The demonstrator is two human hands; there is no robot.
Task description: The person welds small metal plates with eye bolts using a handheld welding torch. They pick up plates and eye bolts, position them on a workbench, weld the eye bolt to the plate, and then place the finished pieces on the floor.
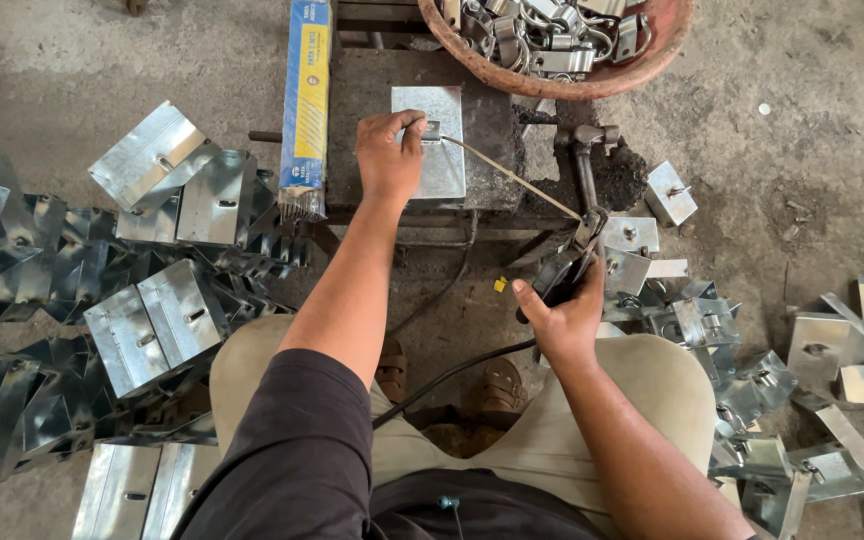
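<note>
My left hand (389, 150) rests on a folded galvanised sheet-metal plate (444, 165) lying on a dark steel work block (497, 130), fingers pinching a small metal clip at the plate's top. My right hand (564, 310) grips a black welding electrode holder (564, 268). Its thin rod (512, 178) reaches up and left to the clip by my left fingers. A black cable (452, 378) runs from the holder down between my knees.
Stacks of folded galvanised plates (157, 320) lie at the left. Loose plates with clips (752, 340) are scattered at the right. A reddish bowl (652, 60) full of metal clips stands behind the block. A blue and yellow electrode box (306, 100) lies left of it.
</note>
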